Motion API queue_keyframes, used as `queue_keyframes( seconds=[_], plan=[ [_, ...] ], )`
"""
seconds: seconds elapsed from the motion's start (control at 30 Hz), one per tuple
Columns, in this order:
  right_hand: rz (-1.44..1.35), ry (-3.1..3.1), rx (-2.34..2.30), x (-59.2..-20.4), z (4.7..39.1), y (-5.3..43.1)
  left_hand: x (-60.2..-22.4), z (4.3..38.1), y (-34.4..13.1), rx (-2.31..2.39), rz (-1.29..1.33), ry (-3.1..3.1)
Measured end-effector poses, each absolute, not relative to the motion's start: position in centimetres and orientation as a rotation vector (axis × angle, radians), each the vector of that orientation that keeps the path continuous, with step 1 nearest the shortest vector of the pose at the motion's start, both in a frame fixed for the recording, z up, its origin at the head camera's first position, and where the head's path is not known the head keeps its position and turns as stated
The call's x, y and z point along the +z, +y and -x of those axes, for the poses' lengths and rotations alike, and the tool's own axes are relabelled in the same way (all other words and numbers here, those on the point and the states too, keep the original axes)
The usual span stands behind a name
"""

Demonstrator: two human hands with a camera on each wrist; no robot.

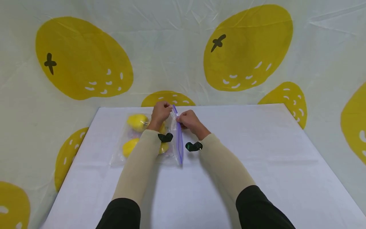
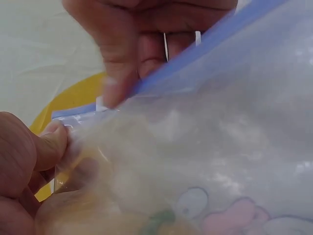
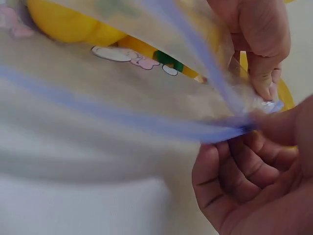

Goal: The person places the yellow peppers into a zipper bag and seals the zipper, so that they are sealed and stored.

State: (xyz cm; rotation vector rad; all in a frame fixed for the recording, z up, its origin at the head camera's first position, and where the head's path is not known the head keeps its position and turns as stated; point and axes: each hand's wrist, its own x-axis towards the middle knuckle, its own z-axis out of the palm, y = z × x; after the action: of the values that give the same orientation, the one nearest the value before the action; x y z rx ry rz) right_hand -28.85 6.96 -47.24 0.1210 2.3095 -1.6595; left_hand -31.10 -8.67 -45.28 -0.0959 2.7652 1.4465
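Note:
A clear zip bag with a purple zip strip lies on the white table, its mouth facing right. Several yellow lemon-like fruits show through the plastic, which also carries pink and white printed figures. At the far end of the mouth, my left hand pinches the bag's corner; the left wrist view has its thumb on the plastic just below the strip. Close beside it, my right hand pinches the zip strip between thumb and fingers. In the right wrist view the mouth gapes beyond this grip.
The white table extends to the right and toward me. Behind it hangs a pale cloth printed with big yellow fruits. A small dark wrist camera sits on the left sleeve, another on the right.

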Motion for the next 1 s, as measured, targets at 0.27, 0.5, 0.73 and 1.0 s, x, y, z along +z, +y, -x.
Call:
queue_keyframes(
  seconds=[0.27,0.5,0.73,1.0],
  plan=[
    [-0.225,2.283,-1.779,-47.7,29.1,6.3,-45.3,30.9,-8.3,1.379,0.070,2.796],
    [-0.212,2.358,-1.798,-47.2,28.7,5.7,-45.3,31.1,-8.1,1.351,0.117,2.832],
    [-0.210,2.412,-1.753,-47.0,28.3,5.4,-45.3,30.9,-8.1,1.361,0.154,2.850],
    [-0.216,2.439,-1.728,-46.9,27.8,5.2,-45.3,30.8,-8.1,1.371,0.186,2.845]
  ],
)
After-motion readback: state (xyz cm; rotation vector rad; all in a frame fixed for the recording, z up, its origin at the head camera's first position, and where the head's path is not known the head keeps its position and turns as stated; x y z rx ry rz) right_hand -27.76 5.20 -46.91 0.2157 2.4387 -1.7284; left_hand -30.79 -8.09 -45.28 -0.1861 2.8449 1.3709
